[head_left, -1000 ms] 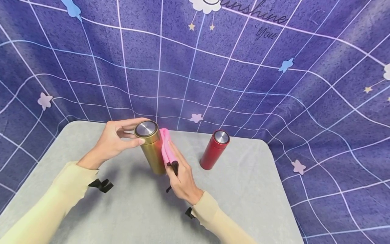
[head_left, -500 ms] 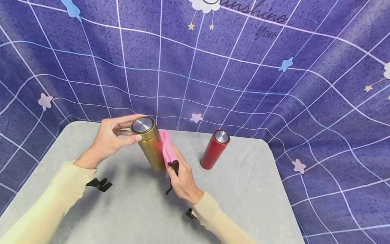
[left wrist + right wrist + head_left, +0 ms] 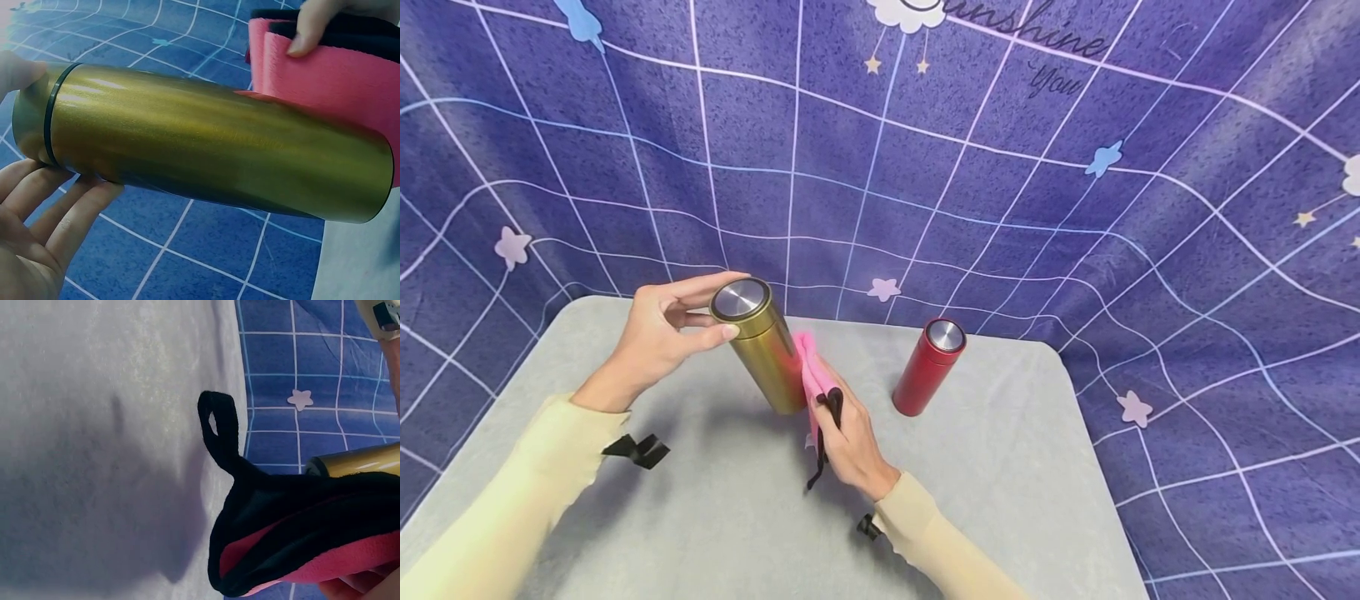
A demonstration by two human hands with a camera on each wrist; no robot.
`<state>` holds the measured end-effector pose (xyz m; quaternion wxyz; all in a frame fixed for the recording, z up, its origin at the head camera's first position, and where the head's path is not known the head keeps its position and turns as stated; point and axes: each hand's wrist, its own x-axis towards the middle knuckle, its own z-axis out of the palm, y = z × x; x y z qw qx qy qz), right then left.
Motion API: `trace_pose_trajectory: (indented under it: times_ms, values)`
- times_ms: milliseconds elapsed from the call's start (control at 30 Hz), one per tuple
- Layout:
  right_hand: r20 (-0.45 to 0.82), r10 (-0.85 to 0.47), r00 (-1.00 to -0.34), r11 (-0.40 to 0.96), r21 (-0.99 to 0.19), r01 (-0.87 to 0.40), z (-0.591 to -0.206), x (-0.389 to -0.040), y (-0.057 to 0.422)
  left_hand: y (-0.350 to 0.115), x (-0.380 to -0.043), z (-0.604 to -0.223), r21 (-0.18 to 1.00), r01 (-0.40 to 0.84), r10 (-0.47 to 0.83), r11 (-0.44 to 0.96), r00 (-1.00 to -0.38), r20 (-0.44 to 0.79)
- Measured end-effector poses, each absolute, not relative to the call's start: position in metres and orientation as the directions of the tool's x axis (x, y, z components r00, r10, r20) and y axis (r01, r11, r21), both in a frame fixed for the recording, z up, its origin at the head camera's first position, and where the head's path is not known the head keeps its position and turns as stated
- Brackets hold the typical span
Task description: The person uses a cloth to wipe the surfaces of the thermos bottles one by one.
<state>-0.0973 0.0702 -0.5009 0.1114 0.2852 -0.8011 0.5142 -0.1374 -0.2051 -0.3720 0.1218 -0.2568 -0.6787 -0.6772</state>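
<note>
Although still beside pink cloth (image 3: 817, 375) in right hand's (image 3: 852, 442) pinch, gold flask (image 3: 769, 360) farther left, in left hand's (image 3: 658, 329) grip.

- Left sleeve (image 3: 512, 500): long, pale cream-yellow, plain cloth; soft creases along the forearm.
- Left cuff (image 3: 597, 442): slightly wavy at the hem, ending at the wrist.
- Left strap (image 3: 638, 450): black, flat, ribbon-like; loose end bent into a fold below the cuff.
- Small device (image 3: 387, 315) on the left sleeve, right wrist view: dark, boxy, cut off by the picture's edge; markings too small to read.
- Right sleeve (image 3: 943, 542): same pale cream, long, smooth toward the wrist.
- Right strap (image 3: 868, 527): black, short tail showing beside the cuff.
- Left hand (image 3: 658, 333), right hand (image 3: 850, 442): both bare.
</note>
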Motion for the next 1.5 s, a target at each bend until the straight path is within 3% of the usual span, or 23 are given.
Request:
trace_pose_trajectory:
  times_ms: [367, 700, 933, 1233, 1500]
  values:
    - [0.311, -0.248, -0.918, 0.268, -0.888, -0.374, -0.502, -0.097, 0.071, -0.206, -0.137, -0.373, 0.860, 0.503, 0.195, -0.080, -0.839, 0.509]
    - [0.297, -0.242, -0.924, 0.194, -0.918, -0.346, -0.495, -0.098, 0.072, -0.201, -0.136, -0.375, 0.861, 0.506, 0.220, -0.058, -0.834, 0.505]
    - [0.236, -0.222, -0.946, 0.206, -0.937, -0.282, -0.449, -0.082, 0.071, -0.198, -0.135, -0.377, 0.861, 0.506, 0.234, -0.041, -0.833, 0.501]
    - [0.188, -0.209, -0.960, 0.224, -0.946, -0.234, -0.477, -0.095, 0.070, -0.195, -0.135, -0.382, 0.867, 0.498, 0.244, -0.010, -0.840, 0.485]
    - [0.235, -0.215, -0.948, 0.199, -0.940, -0.278, -0.479, -0.095, 0.072, -0.192, -0.135, -0.386, 0.874, 0.484, 0.244, 0.045, -0.853, 0.460]
